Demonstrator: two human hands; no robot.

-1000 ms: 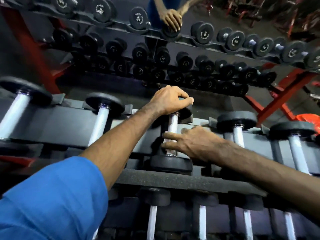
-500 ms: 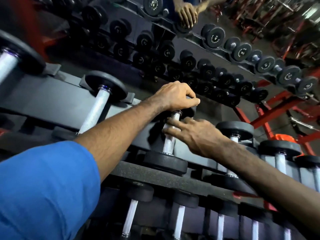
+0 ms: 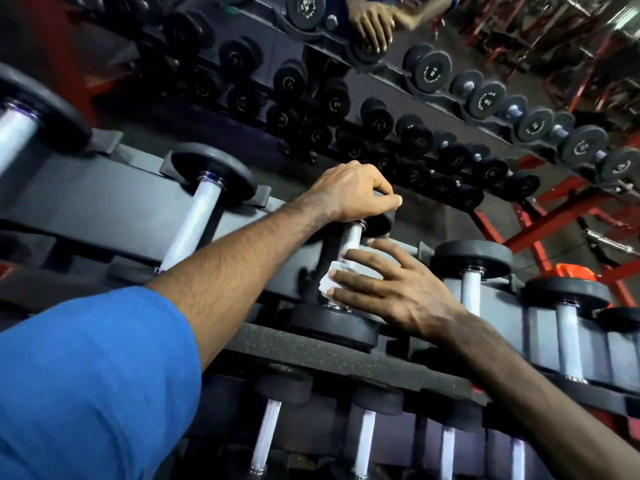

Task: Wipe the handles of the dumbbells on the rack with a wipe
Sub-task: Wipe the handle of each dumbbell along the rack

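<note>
At the middle of the upper rack tier, the left hand (image 3: 349,194) is closed over the far head of a dumbbell (image 3: 337,322), fingers curled around its top edge. Right hand (image 3: 391,292) lies half open, fingers extended, pressing a white wipe (image 3: 329,280) against the lower part of the metal handle (image 3: 351,233), just above the near black head. Forearm of the left arm emerges from a blue sleeve (image 3: 90,386).

Rack (image 3: 104,199): dark grey steel, sloped, with dumbbells lying in cradles on either side of the one held; knurled silver handles, black round heads. A speckled black rubber-faced ledge (image 3: 304,355) separates the upper tier from a lower tier, where more dumbbells sit.

Beyond the rack, a mirror (image 3: 398,109) reflects rows of dumbbells and the hands. Red steel frames (image 3: 540,220) stand at right.

Writing is visible on the reflected dumbbell ends but is too small to read
</note>
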